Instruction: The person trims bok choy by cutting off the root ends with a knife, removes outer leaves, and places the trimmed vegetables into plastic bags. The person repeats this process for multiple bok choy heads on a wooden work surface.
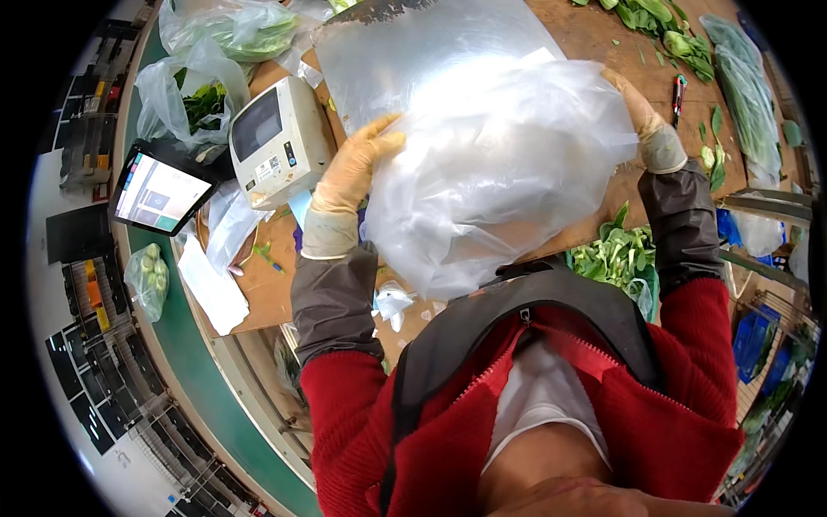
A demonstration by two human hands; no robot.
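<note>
A large clear plastic bag (491,187) is spread between my two gloved hands, puffed out over the front of the work table. My left hand (352,165) pinches its left upper edge between thumb and fingers. At the opposite upper corner, my right hand (630,97) grips the bag, its fingertips partly hidden behind the film. No contents are plain inside the bag. Beneath and beyond it lies a shiny metal plate (368,71), partly covered by the bag.
Left stand a label printer (278,142), a lit screen (161,190) and bagged greens (203,103). A green conveyor belt (213,400) runs alongside. Right are a utility knife (678,97), loose bok choy (685,48) and a long bagged vegetable (743,97). A bin of trimmings (614,258) sits below the table edge.
</note>
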